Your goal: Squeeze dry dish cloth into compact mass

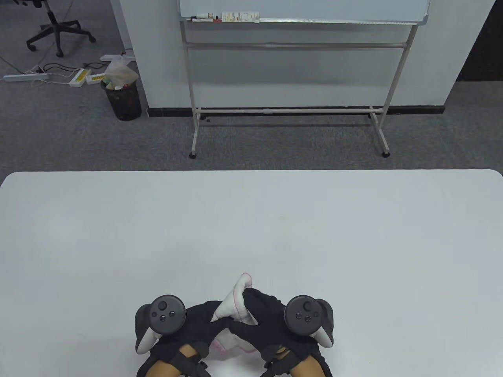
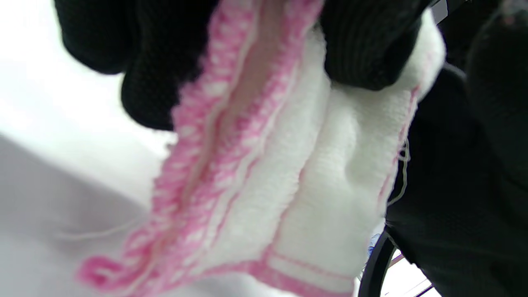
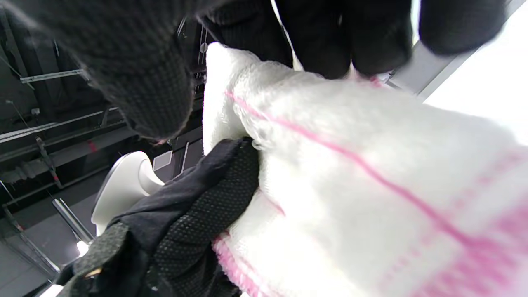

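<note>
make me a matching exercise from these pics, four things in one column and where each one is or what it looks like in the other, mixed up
Things
1. dish cloth
2. left hand
3. bin
4. whiteboard stand

Descriptions
a. on the grey carpet straight beyond the table's far edge
b. white with pink edging, bunched between two gloves
c. black-gloved, gripping the cloth from the table view's left
d. dark mesh, on the floor at far left, lined with a bag

Pairs: 1-b, 2-c, 3-d, 4-a
</note>
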Demonstrator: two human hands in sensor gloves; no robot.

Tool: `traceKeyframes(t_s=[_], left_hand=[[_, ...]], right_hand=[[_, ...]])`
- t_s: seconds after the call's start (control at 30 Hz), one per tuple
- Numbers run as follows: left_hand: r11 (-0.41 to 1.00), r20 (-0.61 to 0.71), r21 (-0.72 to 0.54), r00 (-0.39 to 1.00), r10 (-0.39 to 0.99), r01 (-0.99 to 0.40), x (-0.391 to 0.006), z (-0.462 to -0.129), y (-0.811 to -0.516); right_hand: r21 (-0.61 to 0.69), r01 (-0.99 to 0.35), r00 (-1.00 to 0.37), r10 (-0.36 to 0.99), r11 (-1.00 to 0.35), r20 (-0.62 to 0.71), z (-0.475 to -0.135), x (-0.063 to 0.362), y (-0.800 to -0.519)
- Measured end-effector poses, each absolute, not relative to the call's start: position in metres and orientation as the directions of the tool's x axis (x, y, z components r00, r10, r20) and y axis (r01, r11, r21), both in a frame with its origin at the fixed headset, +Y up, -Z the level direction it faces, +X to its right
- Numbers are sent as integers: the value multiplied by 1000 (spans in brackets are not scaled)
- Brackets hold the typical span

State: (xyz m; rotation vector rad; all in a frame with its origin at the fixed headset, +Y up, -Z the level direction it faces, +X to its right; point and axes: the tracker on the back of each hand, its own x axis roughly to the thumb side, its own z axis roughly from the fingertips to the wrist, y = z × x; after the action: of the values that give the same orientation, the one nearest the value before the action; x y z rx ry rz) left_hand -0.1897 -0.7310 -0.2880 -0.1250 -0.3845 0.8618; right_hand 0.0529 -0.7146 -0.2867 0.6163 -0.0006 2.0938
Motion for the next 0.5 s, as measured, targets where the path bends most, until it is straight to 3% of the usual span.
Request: traceKeyframes(t_s=[0.2, 0.37, 0.5], left_hand=[[708, 309, -261, 638, 705, -656, -186, -287, -733], [794, 407, -217, 687, 602, -568, -178, -282, -723], [757, 435, -175, 640, 633, -629, -178, -277, -714]], right_hand=[[220, -754, -485, 750, -619, 450, -287, 57, -709], [299, -612, -587, 674, -732, 449, -284, 54, -708], [341, -640, -562, 722, -689, 403, -287, 50, -711]])
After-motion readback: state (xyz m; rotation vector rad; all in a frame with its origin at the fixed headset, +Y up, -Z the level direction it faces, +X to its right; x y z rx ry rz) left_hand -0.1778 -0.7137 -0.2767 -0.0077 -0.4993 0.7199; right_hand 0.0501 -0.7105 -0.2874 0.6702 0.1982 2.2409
